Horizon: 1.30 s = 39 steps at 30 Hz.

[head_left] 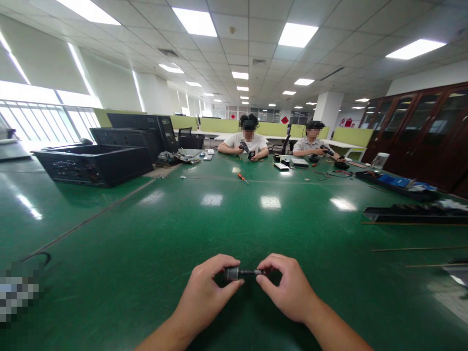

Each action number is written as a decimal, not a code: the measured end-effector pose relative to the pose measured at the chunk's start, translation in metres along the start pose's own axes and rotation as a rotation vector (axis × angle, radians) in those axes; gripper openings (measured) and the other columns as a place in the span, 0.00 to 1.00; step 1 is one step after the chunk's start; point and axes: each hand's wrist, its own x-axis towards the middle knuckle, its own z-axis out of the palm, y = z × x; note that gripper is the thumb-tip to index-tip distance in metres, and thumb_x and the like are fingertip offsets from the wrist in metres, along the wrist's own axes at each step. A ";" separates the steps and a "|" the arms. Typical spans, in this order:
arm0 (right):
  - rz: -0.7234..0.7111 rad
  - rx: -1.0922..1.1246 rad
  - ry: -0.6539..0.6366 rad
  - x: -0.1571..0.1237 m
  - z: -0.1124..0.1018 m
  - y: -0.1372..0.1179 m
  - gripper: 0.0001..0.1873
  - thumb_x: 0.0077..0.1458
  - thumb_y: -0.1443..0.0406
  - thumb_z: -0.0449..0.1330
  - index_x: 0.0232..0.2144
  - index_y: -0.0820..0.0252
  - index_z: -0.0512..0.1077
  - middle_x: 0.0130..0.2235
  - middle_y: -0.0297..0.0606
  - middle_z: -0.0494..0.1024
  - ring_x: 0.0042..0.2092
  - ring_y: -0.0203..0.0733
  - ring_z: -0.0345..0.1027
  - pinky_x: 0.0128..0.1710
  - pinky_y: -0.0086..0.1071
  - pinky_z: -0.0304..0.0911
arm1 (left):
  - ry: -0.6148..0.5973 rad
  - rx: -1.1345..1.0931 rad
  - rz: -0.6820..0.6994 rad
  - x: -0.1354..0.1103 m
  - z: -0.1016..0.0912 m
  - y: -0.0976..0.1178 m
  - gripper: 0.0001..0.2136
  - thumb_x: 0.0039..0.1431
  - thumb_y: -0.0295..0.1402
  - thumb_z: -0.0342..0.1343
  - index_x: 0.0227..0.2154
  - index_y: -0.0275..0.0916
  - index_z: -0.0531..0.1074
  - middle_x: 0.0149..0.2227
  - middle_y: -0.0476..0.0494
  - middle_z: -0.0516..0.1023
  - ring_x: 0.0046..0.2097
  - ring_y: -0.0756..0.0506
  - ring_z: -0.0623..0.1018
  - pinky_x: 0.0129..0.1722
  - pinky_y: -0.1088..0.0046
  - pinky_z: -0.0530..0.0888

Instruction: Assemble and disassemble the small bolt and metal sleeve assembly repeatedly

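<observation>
Partly covered — thin dark shaft (248,272) in the right hand (291,286).

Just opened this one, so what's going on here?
A person holds a small cylindrical piece just above or on a green table. The left hand grips its thick end; the right hand pinches the thin end, so both ends are held. Farther off, an orange-handled screwdriver lies on the table. Across it, one co-worker and another co-worker are each handling dark items.
</observation>
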 end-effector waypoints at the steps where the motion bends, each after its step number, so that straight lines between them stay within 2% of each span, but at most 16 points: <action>1: 0.001 0.000 -0.002 0.000 0.000 0.000 0.04 0.51 0.70 0.63 0.31 0.58 0.77 0.30 0.34 0.78 0.33 0.40 0.71 0.35 0.31 0.63 | -0.001 -0.003 -0.003 0.000 0.000 -0.001 0.10 0.49 0.28 0.66 0.37 0.43 0.78 0.35 0.49 0.82 0.36 0.45 0.80 0.38 0.71 0.76; 39: 0.017 -0.011 -0.006 -0.001 -0.005 0.001 0.03 0.51 0.70 0.63 0.30 0.58 0.76 0.31 0.34 0.77 0.34 0.39 0.71 0.36 0.31 0.61 | -0.051 0.015 -0.053 0.003 -0.001 -0.002 0.11 0.50 0.30 0.66 0.38 0.45 0.77 0.36 0.51 0.82 0.38 0.46 0.80 0.41 0.70 0.75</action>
